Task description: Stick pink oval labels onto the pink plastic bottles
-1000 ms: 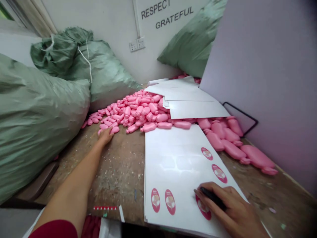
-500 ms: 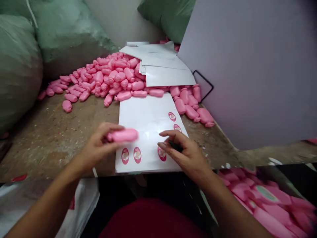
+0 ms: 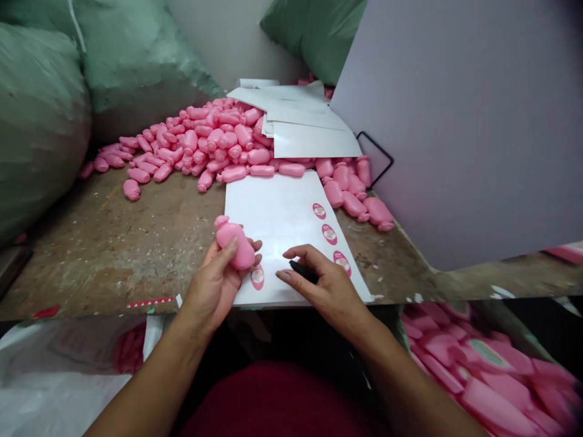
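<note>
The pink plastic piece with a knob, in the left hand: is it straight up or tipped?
Tipped. The pink plastic piece slants in the left hand: knobbed end up and left, rounded end down and right.

The green sacks [image 3: 36, 127] run out of view at the left and top edges, the pale panel [image 3: 464, 121] is cut off at the top and right, and loose white sheets [image 3: 314, 139] cover part of the heap of pink bottles [image 3: 209, 136]. Fingers of the right hand [image 3: 330, 285] hide part of a black tool [image 3: 303, 271]. Print on the oval stickers [image 3: 329, 234] is too small to read, and the lower-right pink pieces [image 3: 496, 394] blur.
</note>
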Action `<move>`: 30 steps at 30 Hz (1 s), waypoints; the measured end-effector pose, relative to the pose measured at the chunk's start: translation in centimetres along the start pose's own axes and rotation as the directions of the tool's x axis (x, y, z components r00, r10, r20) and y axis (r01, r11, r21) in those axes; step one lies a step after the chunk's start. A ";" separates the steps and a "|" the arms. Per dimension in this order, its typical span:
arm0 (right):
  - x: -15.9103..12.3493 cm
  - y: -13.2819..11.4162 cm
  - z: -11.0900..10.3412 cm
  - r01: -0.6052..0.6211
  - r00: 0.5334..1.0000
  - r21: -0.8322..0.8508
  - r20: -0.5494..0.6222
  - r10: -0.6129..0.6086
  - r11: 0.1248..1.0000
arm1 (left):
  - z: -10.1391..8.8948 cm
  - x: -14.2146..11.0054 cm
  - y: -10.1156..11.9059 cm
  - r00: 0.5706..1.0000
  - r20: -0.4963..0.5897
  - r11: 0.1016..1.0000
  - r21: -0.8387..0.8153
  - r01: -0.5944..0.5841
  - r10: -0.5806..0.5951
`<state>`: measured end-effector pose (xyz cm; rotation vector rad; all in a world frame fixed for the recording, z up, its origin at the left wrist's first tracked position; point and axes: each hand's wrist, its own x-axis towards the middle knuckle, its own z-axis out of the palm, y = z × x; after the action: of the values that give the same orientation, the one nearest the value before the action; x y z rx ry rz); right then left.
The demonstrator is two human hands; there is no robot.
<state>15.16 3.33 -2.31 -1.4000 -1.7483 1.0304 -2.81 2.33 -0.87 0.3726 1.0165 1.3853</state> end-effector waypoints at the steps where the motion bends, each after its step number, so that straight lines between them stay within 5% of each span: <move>1: -0.1 0.3 -0.1 -0.004 1.000 -0.076 0.017 0.006 0.997 | -0.3 0.4 0.0 0.999 -0.034 1.000 -0.010 -0.003 0.003; 8: 0.3 0.4 0.1 0.084 0.996 -0.326 0.062 -0.067 0.942 | -1.1 1.2 -1.5 1.000 -0.015 0.999 0.040 0.015 -0.014; 13: 0.5 0.2 1.5 0.253 0.968 -0.523 0.138 -0.212 0.814 | -0.8 1.0 -1.2 0.999 -0.016 0.999 0.009 0.043 -0.043; 20: 0.6 0.2 2.1 0.282 0.955 -0.658 0.126 -0.267 0.699 | -1.0 1.2 -1.4 0.999 -0.001 0.999 -0.015 0.047 -0.047; 30: 1.1 -0.2 2.3 0.236 0.971 -0.638 0.130 -0.200 0.733 | -0.9 1.2 -1.3 0.997 -0.028 0.997 0.023 0.069 -0.068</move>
<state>12.87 3.97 -3.22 -1.5056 -2.3832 0.3165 -2.83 2.85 -2.84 0.3345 1.0599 1.3206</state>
